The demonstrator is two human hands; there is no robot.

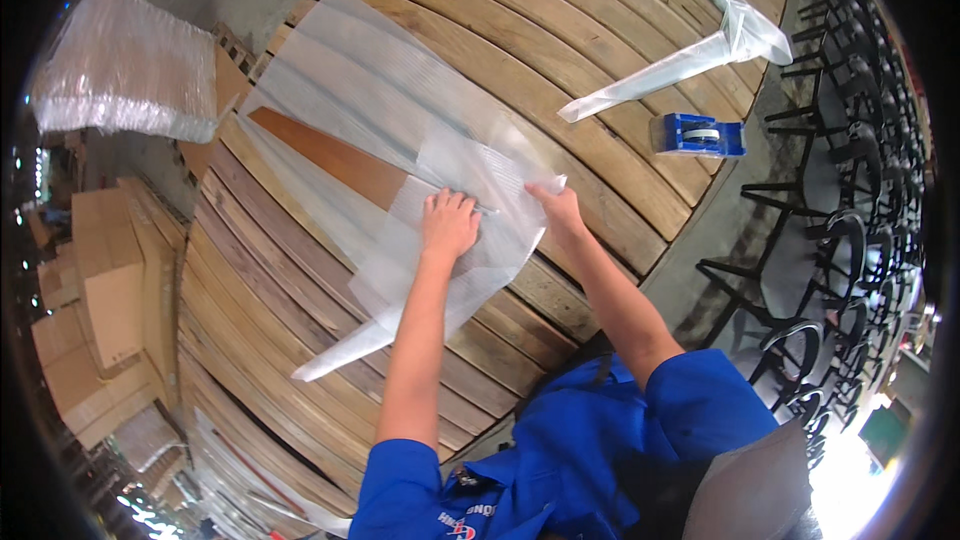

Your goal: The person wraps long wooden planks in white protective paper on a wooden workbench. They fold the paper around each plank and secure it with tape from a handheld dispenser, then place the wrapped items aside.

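Note:
A translucent white foam sheet [352, 55] is spread slantwise over a slatted wooden table. On it lies a flat reddish-brown wooden board [335, 158], its near end covered by folded-over foam. My left hand [451, 224] rests on that folded part, fingers spread and slightly bent, pressing down. At the sheet's right edge my right hand [557, 206] pinches the foam between thumb and fingers. A small shiny strip [487, 208] shows beside my left fingertips; I cannot make out what it is. One foam corner [345, 352] sticks out toward the lower left.
A blue tape dispenser [698, 135] sits at the table's right side, below a bunched strip of clear wrap [650, 75]. Black metal chairs [790, 270] line the right. Cardboard boxes [105, 270] and a film-wrapped stack [130, 65] stand left of the slatted table [270, 270].

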